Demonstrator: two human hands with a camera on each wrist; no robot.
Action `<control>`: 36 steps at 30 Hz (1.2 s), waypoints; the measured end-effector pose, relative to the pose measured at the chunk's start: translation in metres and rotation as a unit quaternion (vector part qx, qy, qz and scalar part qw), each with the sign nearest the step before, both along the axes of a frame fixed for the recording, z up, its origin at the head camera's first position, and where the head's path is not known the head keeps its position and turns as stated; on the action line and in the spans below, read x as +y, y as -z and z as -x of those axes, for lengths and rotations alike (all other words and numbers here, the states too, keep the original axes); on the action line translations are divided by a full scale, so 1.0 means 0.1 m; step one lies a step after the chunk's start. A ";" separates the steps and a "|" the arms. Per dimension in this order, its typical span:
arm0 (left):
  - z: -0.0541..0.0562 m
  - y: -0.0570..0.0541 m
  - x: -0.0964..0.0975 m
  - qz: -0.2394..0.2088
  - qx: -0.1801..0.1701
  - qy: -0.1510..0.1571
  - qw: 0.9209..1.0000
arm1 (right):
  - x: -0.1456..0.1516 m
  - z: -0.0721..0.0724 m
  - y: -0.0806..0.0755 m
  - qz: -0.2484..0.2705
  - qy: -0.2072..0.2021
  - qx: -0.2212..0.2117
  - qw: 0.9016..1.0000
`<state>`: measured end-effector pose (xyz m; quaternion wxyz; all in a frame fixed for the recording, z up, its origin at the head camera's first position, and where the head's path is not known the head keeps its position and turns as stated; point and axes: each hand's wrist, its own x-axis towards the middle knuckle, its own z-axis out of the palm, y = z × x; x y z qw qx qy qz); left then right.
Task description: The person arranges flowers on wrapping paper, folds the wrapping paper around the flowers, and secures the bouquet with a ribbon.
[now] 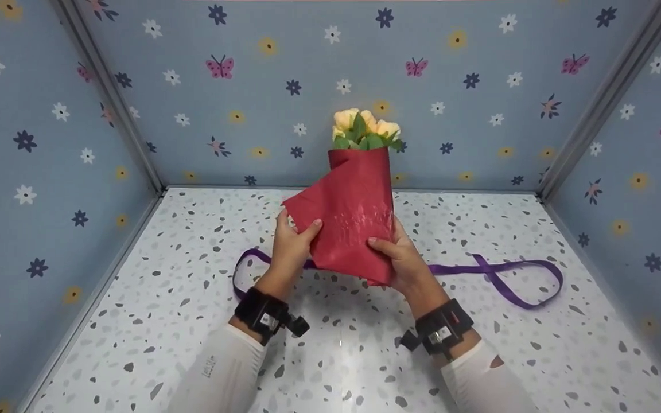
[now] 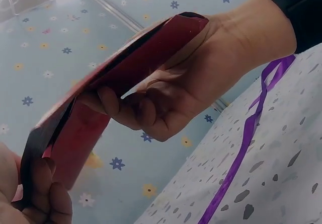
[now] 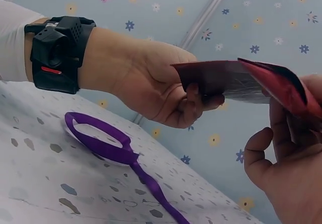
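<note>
A bouquet of pale peach-yellow flowers (image 1: 368,126) with green leaves stands out of the top of red wrapping paper (image 1: 359,201), held upright above the table. At the paper's left flap, my left hand (image 1: 293,246) pinches the edge, thumb in front and fingers behind. My right hand (image 1: 408,261) grips the lower right side, its thumb across the front. In the left wrist view, the right hand (image 2: 196,88) curls its fingers under the folded paper. The right wrist view has the left hand (image 3: 156,80) on the flap's edge. Stems are hidden inside the wrap.
A purple ribbon (image 1: 457,269) lies across the speckled white table (image 1: 193,344) behind and below the bouquet, looped at both ends. Blue floral panels (image 1: 307,57) enclose the table at the back and both sides.
</note>
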<state>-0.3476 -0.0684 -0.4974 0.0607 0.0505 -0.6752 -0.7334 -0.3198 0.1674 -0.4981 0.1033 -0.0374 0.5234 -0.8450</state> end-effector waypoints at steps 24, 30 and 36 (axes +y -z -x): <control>-0.22 -0.34 0.47 -0.050 0.029 0.110 0.992 | -0.09 0.00 0.00 -0.079 -0.003 0.068 0.995; -0.14 -0.31 0.38 -0.154 -0.003 0.118 0.981 | -0.18 -0.04 0.07 -0.117 -0.046 0.066 0.990; -0.07 -0.27 0.33 -0.204 -0.016 0.094 0.974 | -0.23 -0.07 0.07 -0.179 -0.057 0.103 0.977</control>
